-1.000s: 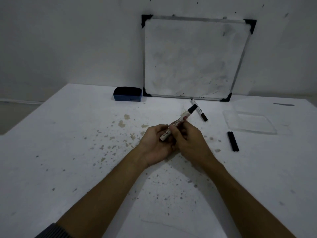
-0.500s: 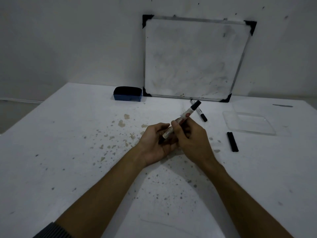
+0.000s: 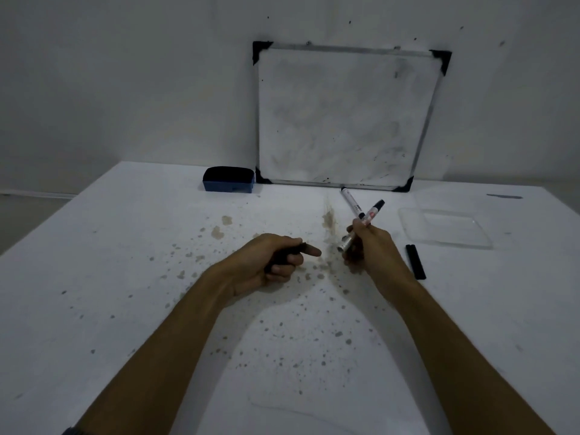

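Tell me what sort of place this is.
Probably a study or work corner: a whiteboard leans against the wall on a stained white table, a blue eraser sits beside it, and the right hand holds a marker while the left hand grips a dark cap.

Left hand (image 3: 270,262) and right hand (image 3: 373,249) bare, both forearms uncovered. Dark sleeve cuff (image 3: 71,431) just visible on left arm at bottom frame edge; fabric detail too dim to tell.

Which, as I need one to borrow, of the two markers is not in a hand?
The loose marker, lying on the table just in front of the whiteboard; the held marker is gripped in the right hand.
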The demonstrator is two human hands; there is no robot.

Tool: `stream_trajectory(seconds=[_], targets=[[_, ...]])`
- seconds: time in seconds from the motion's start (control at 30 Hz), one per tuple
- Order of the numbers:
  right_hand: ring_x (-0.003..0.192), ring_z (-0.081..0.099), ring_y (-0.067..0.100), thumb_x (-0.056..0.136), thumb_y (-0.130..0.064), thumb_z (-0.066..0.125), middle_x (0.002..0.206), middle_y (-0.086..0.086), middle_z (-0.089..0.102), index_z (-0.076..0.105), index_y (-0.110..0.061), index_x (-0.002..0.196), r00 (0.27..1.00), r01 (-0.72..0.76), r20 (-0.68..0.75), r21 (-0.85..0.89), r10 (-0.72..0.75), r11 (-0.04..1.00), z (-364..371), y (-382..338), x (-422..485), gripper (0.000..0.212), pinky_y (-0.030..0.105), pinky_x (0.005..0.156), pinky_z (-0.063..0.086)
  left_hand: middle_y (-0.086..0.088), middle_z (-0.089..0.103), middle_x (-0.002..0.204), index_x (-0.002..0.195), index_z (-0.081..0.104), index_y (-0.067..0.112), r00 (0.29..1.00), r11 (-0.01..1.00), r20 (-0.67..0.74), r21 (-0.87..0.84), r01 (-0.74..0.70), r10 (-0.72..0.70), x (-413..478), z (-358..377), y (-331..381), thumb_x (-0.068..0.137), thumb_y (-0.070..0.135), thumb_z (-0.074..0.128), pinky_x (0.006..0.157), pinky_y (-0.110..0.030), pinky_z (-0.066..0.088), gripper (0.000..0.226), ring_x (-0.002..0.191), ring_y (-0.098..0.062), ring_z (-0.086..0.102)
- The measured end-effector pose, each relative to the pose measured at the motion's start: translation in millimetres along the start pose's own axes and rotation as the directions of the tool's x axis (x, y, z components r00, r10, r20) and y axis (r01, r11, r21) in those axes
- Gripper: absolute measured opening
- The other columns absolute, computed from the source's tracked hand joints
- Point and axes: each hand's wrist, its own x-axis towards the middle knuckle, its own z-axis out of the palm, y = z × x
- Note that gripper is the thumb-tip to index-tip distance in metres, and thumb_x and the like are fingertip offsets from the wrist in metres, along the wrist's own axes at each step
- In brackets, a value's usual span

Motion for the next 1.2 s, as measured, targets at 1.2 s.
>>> stream_trajectory(seconds=[1.2], targets=[[0.086,0.064,0.011,0.100,-0.034,0.057,0.104,-0.004,0.071,0.069,-0.025,0.115,0.956,0.135,-0.090,-0.712,-0.280,0.689,-121.4,6.5,-29.0,0.022,0.025,0.075,0.046,-0.004,0.076,0.093,0.111,0.068,0.007,0.775,0.819,-0.293,0.337,-0.464,0.560,62.0,112.3,31.1,0.095,0.018,0.072,0.072,-0.021,0.059,0.020,0.077,-0.012,0.072]])
